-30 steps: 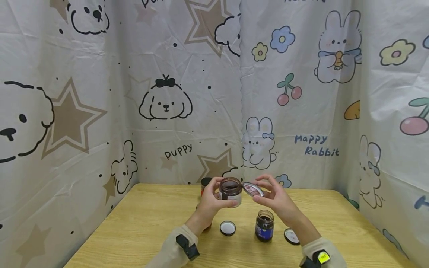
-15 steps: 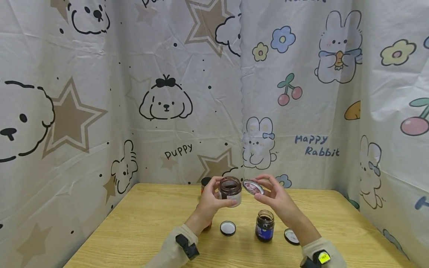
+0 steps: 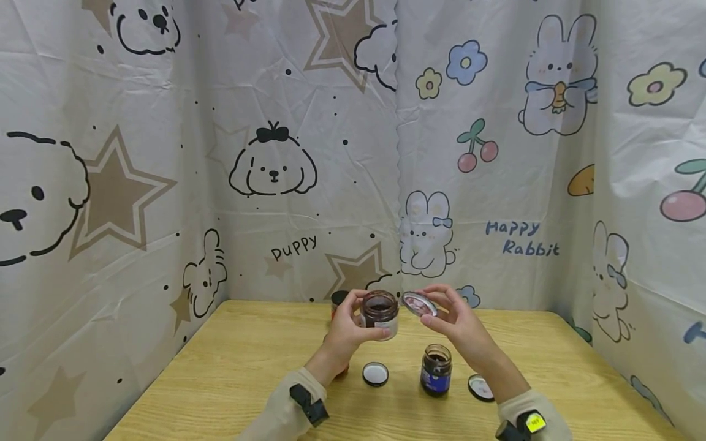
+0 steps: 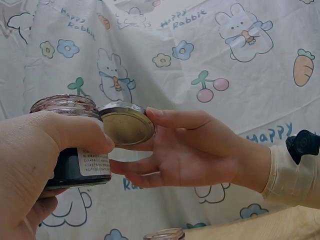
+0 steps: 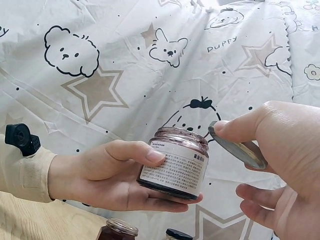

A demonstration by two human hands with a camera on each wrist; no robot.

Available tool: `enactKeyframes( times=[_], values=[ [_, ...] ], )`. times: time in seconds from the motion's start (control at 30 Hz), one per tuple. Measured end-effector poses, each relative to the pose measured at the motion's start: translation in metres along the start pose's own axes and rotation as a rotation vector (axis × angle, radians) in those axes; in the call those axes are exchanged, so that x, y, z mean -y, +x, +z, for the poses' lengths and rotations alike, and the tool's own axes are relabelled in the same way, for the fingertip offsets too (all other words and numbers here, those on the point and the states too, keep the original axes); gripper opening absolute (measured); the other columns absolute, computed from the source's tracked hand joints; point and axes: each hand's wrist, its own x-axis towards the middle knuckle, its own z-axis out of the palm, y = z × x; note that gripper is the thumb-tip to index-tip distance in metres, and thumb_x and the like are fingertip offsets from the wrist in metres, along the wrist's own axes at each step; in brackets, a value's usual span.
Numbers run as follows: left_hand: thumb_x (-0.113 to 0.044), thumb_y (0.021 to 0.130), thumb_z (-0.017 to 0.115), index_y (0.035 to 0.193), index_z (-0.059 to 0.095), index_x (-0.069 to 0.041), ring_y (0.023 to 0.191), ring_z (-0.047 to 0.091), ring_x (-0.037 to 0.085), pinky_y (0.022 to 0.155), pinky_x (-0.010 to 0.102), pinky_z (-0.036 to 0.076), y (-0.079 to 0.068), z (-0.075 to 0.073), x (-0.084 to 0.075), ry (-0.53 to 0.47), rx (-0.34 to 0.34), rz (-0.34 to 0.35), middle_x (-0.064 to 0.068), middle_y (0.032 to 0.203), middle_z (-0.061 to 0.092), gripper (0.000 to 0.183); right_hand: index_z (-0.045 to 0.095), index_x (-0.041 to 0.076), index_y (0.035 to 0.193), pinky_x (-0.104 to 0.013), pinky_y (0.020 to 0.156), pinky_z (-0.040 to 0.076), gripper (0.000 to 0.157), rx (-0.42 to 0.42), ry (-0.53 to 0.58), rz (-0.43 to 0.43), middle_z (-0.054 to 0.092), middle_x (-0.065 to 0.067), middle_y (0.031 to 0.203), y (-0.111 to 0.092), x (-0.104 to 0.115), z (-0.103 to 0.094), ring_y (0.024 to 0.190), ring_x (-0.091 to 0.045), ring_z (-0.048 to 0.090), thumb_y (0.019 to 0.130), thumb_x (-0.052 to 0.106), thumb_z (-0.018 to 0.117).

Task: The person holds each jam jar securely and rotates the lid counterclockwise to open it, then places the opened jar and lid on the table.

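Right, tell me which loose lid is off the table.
The raised lid pinched in the right hand, beside the held jar. The other loose lids, either side of the blue-labelled jar, lie on the table.

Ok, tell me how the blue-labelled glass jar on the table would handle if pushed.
The blue-labelled glass jar looks stiff and probably heavyish, with dark contents inside. Taller than wide, it may tip if pushed near the top. Being uncapped, it could spill.

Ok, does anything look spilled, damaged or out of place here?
No spill or damage stands out. Only dark reddish residue smeared around the neck of the open jar in the left hand looks untidy.
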Motion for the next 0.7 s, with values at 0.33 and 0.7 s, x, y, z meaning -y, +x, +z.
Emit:
enactKeyframes(
  times=[0.33, 0.7],
  values=[
    [0.005, 0.074, 0.087, 0.13, 0.052, -0.005, 0.105, 0.065, 0.029, 0.083, 0.04, 0.057, 0.003, 0.008, 0.001, 0.039, -0.007, -0.008, 0.016, 0.126, 0.053, 0.066, 0.044, 0.007, 0.143, -0.043, 0.093, 0.053, 0.052, -0.023, -0.093, -0.032, 0.046, -0.025, 0.149, -0.003, 0.002, -0.006, 0.126, -0.043, 0.057, 0.099, 0.013, 0.071],
    [-0.001, 0.072, 0.09, 0.129, 0.052, -0.006, 0.105, 0.065, 0.029, 0.083, 0.041, 0.057, 0.012, 0.017, 0.011, 0.134, -0.053, -0.023, 0.014, 0.126, 0.049, 0.068, 0.043, 0.007, 0.145, -0.035, 0.089, 0.056, 0.056, -0.086, -0.191, -0.057, 0.048, -0.024, 0.144, -0.006, -0.012, -0.019, 0.124, -0.044, 0.057, 0.098, 0.016, 0.074]
  ],
)
